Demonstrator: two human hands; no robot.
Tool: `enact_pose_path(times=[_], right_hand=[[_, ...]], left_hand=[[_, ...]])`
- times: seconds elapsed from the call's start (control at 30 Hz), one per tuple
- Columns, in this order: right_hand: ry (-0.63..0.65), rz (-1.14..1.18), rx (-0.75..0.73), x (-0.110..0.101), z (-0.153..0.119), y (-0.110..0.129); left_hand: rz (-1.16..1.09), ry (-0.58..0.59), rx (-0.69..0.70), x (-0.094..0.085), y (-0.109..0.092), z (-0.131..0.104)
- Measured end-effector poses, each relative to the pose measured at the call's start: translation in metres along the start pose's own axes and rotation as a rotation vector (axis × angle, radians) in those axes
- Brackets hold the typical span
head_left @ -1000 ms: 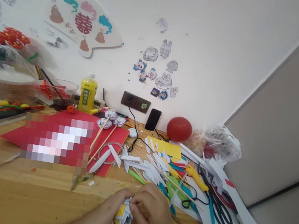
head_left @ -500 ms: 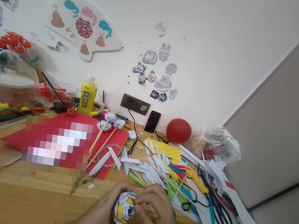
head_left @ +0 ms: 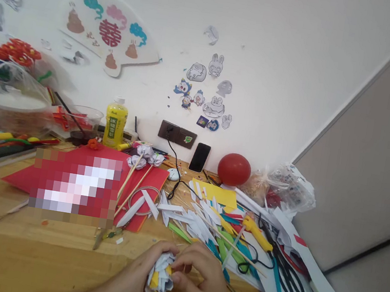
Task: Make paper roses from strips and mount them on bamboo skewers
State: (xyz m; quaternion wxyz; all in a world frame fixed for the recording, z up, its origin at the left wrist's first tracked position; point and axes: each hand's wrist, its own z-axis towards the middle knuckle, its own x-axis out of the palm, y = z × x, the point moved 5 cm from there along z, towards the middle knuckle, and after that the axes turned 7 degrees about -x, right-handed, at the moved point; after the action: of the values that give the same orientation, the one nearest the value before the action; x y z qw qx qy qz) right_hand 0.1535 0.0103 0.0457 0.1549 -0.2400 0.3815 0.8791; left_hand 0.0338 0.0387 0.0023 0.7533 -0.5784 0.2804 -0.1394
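Near the table's front edge, my left hand [head_left: 146, 267] is wrapped round a rounded folded-paper piece [head_left: 161, 273], built of overlapping white and yellow strips with an opening facing me. The thumb and fingers of my right hand [head_left: 204, 277] pinch its right edge; the exact bit of paper between them is hidden. Just beyond my hands lies a pile of folded white paper strips [head_left: 201, 221], with green strips [head_left: 233, 253] and blue ones mixed in.
A yellow glue gun [head_left: 257, 233] and black-handled scissors [head_left: 288, 272] lie to the right. White paper flowers on sticks [head_left: 137, 160] rest on red paper [head_left: 99, 153]. Behind stand a yellow bottle [head_left: 115, 123], a phone [head_left: 199, 157] and a red balloon [head_left: 234, 169].
The paper piece has turned and tilted slightly in my left hand. My right fingers have shifted a little up and left along its edge.
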Motion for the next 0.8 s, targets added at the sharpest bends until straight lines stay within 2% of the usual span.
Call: enact_pose_path(times=[0.2,0.53,0.67,0.8], right_hand=[[0.009,0.020,0.104,0.002,-0.001,-0.006],[0.030,-0.180,-0.132,0.001,0.000,0.009],[0.028,-0.218,-0.158,0.000,-0.001,0.010],[-0.046,-0.264,-0.142,-0.002,-0.001,0.011]], left_hand=[[-0.006,0.024,0.015,0.000,-0.006,0.001],[-0.029,0.025,-0.022,0.001,-0.003,0.003],[-0.070,0.034,-0.045,0.000,-0.001,0.003],[-0.059,0.031,-0.033,-0.001,-0.002,0.003]])
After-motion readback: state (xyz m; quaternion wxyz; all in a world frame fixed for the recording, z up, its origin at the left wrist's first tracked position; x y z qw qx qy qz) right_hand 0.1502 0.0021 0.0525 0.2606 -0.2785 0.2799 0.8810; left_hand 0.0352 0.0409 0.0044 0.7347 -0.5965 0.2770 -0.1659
